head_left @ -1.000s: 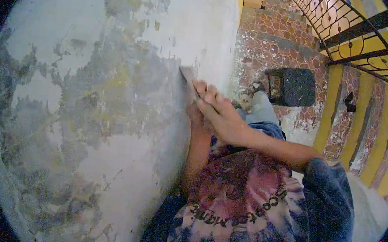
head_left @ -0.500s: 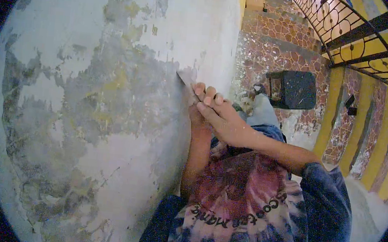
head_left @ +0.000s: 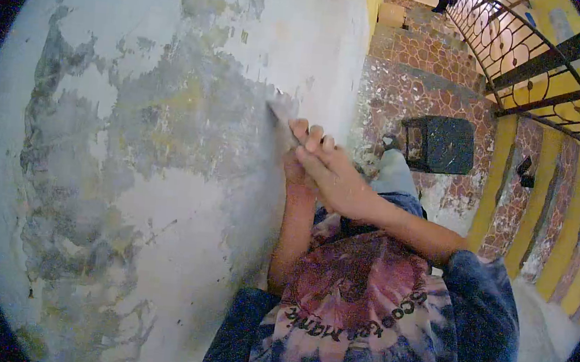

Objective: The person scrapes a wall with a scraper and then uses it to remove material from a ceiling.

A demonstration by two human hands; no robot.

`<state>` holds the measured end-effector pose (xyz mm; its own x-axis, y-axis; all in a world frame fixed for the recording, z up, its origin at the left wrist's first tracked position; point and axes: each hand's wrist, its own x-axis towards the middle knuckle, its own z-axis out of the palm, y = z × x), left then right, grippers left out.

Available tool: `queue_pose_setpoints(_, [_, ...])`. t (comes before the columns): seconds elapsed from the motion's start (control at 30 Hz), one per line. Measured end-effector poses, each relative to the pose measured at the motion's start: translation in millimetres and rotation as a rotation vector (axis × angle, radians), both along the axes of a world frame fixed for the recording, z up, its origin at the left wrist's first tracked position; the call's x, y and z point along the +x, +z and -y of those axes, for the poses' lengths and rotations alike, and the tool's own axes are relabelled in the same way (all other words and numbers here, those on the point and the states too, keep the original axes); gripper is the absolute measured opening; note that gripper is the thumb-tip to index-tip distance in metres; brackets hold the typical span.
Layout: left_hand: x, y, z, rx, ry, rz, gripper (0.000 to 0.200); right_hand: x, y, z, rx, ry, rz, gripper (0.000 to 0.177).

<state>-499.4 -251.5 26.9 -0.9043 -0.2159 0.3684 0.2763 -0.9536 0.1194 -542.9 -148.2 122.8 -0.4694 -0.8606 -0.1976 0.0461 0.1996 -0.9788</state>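
A thin-bladed scraper (head_left: 272,112) lies with its tip against the patchy wall (head_left: 192,200). My right hand (head_left: 335,174) is closed around its handle area, with the fingers curled at the top and the thumb lying along the tool. Just behind and below it, my left hand (head_left: 294,170) is closed on the same scraper, partly covered by the right hand. The handle is hidden between both hands. Around the blade, the wall shows grey and yellowish bare patches beside white paint.
To the right, a black stool (head_left: 445,145) stands on the stone-patterned floor (head_left: 420,75), which is spotted with white flakes. A metal railing (head_left: 521,63) runs along the upper right above yellow-edged steps (head_left: 511,180). A foot (head_left: 391,143) is near the stool.
The view has shifted slightly, so the wall patches sit further right and the stool lower. Both hands keep their grip, and the blade stays at nearly the same wall area.
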Motion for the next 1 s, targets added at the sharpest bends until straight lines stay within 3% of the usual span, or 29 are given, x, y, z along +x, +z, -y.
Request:
queue_pose_setpoints(0.1, [-1,-20,16,0.085,-0.077,0.049,0.018,4,-12,16,-0.176,-0.213,-0.062,0.031])
queue_pose_setpoints(0.2, [-14,12,10,0.082,-0.050,0.092,0.014,-1,-20,23,-0.133,-0.218,-0.013,0.032])
queue_pose_setpoints(0.33, [-4,13,5,-0.002,-0.032,0.028,0.014,7,-17,11,-0.149,-0.207,-0.090,0.033])
queue_pose_setpoints(0.43, [-9,4,12,0.072,-0.026,0.088,0.013,-5,-20,21,-0.007,-0.096,-0.025,0.035])
queue_pose_setpoints(0.5, [-20,4,14,0.082,-0.039,0.121,0.014,-5,-26,29,-0.058,-0.274,0.112,0.038])
queue_pose_setpoints(0.63, [-6,5,4,-0.063,0.055,0.111,0.016,0,-22,13,-0.122,-0.194,-0.073,0.034])
queue_pose_setpoints(0.7, [-3,-4,9,0.074,0.042,0.284,0.016,0,-36,26,-0.083,-0.261,-0.030,0.032])
queue_pose_setpoints(0.73, [-9,-15,-1,0.251,0.141,0.296,0.014,-3,-41,25,-0.076,-0.253,-0.024,0.032])
queue_pose_setpoints(0.8, [-23,-13,11,0.202,0.043,0.218,0.016,-20,-22,26,-0.014,-0.195,0.287,0.032])
queue_pose_setpoints(0.83, [-26,-10,15,0.149,-0.067,0.143,0.017,-15,-24,22,-0.015,-0.195,0.291,0.032])
queue_pose_setpoints(0.93, [-6,1,1,-0.009,0.040,0.153,0.018,-5,-38,17,-0.118,-0.186,0.200,0.031])
queue_pose_setpoints(1.0, [-14,-5,7,0.063,0.026,0.200,0.018,-6,-48,26,-0.050,-0.238,-0.033,0.029])
